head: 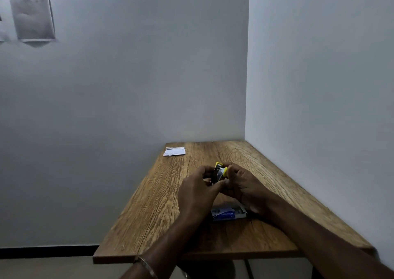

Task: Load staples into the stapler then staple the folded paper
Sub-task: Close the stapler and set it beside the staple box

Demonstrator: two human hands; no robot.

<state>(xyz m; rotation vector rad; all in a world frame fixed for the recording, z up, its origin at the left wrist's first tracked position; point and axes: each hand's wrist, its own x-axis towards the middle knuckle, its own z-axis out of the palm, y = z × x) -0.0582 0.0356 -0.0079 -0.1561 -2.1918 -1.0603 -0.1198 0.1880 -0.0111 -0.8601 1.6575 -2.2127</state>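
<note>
1. Both hands are holding the small yellow stapler (219, 172) above the tabletop (162, 204), approx. mid-surface.
2. Left hand (198, 195) is clamping its lower end w/ fingers closed.
3. Right hand (245, 189) is pinching the yellow top.
4. Staple box (229, 213) is lying beneath the wrists.
5. Folded paper (174, 151) is sitting at the far left corner, well apart.

A small yellow-and-metal stapler (219, 172) is held upright above the middle of the wooden table, a blue-and-white staple box (229, 213) lies flat and open-ended on the table nearer the person, and the folded white paper (174, 151) lies flat at the far left corner.
</note>
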